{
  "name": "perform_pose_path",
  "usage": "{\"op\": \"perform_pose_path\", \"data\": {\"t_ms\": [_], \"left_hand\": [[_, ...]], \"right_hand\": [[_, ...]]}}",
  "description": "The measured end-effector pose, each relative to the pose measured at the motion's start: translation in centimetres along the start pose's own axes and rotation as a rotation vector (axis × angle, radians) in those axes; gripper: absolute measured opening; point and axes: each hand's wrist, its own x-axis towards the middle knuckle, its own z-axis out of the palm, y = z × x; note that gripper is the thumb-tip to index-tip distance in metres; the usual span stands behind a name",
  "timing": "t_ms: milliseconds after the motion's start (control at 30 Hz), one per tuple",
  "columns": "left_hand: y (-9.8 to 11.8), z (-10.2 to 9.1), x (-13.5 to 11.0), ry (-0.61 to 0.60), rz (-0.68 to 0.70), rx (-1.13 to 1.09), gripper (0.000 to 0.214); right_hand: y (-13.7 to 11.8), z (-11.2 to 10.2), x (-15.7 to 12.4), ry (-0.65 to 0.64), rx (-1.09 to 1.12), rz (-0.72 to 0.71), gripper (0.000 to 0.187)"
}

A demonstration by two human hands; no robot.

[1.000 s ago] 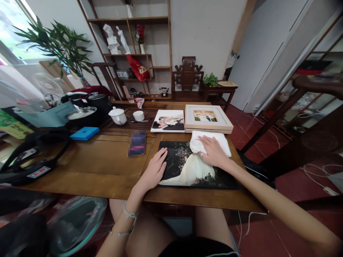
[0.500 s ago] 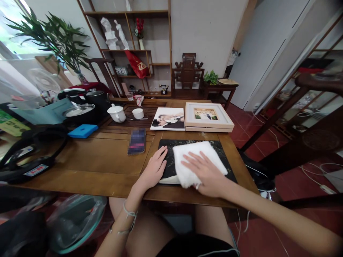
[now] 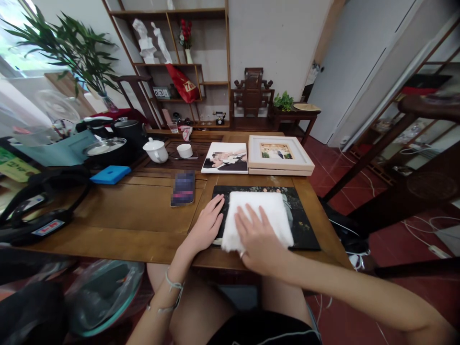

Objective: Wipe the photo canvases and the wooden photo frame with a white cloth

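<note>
A dark photo panel (image 3: 304,211) with people and small flowers printed on it lies flat at the table's front edge. Over its middle is a folded white cloth (image 3: 283,232), which hides much of the picture. My right hand (image 3: 257,239) presses flat on the cloth, fingers outstretched and a ring on one finger. At the panel's left edge my left hand (image 3: 206,223) rests open, its fingertips touching the border.
Behind the panel lie a white-edged photo board (image 3: 224,158) and stacked picture frames (image 3: 305,160). A phone (image 3: 183,188), a lidded white cup (image 3: 156,151) and a blue box (image 3: 110,175) are to the left on the wooden table (image 3: 140,211).
My right hand has slid the cloth left across the panel, uncovering printed figures on the right side. My left hand has stayed in place.
</note>
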Motion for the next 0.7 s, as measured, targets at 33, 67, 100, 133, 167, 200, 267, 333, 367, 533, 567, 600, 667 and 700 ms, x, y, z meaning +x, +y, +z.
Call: {"op": "perform_pose_path", "data": {"t_ms": [33,67,100,133,167,200,267,333,367,533,567,600,667,700], "left_hand": [[0.0,0.0,0.0,-0.009,-0.006,0.0,0.049],[0.0,-0.1,0.0,-0.018,-0.011,0.001,0.049],[0.0,-0.1,0.0,-0.024,-0.014,0.003,0.049],[0.0,-0.1,0.0,-0.027,-0.017,0.005,0.049],[0.0,-0.1,0.0,-0.027,-0.019,0.006,0.05],[0.0,-0.1,0.1,-0.025,-0.021,0.006,0.05],[0.1,0.0,0.1,-0.021,-0.019,0.003,0.05],[0.1,0.0,0.1,-0.019,-0.014,-0.005,0.051],[0.1,0.1,0.1,-0.019,-0.01,-0.01,0.051],[-0.1,0.0,0.1,-0.004,0.008,-0.007,0.05],[-0.1,0.0,0.1,0.0,0.006,-0.001,0.05],[-0.2,0.1,0.1,0.001,0.004,0.003,0.05],[-0.3,0.1,0.1,0.0,0.006,0.003,0.051],[-0.3,0.2,0.0,0.0,0.008,0.0,0.051]], "right_hand": [[-1.2,0.0,-0.4,0.014,-0.018,-0.028,0.076],[-2.1,0.0,-0.6,0.03,-0.04,-0.041,0.075],[-2.5,-0.1,-0.7,0.041,-0.06,-0.043,0.074],[-2.5,-0.3,-0.5,0.043,-0.071,-0.033,0.071],[-2.2,-0.6,0.0,0.04,-0.076,-0.007,0.069],[-1.5,-0.8,0.6,0.034,-0.077,0.036,0.067],[0.0,-1.4,2.3,0.023,-0.082,0.155,0.065],[1.0,-1.7,3.9,0.01,-0.097,0.273,0.064],[1.1,-1.8,4.3,0.002,-0.102,0.309,0.063],[-2.3,-0.8,2.7,-0.017,-0.12,0.106,0.063],[-3.2,-0.6,1.8,-0.015,-0.133,0.047,0.064],[-3.7,-0.4,1.1,-0.012,-0.146,0.005,0.066],[-3.9,-0.3,0.0,-0.002,-0.142,-0.043,0.068],[-3.5,-0.3,-0.2,0.0,-0.12,-0.056,0.067]]}}
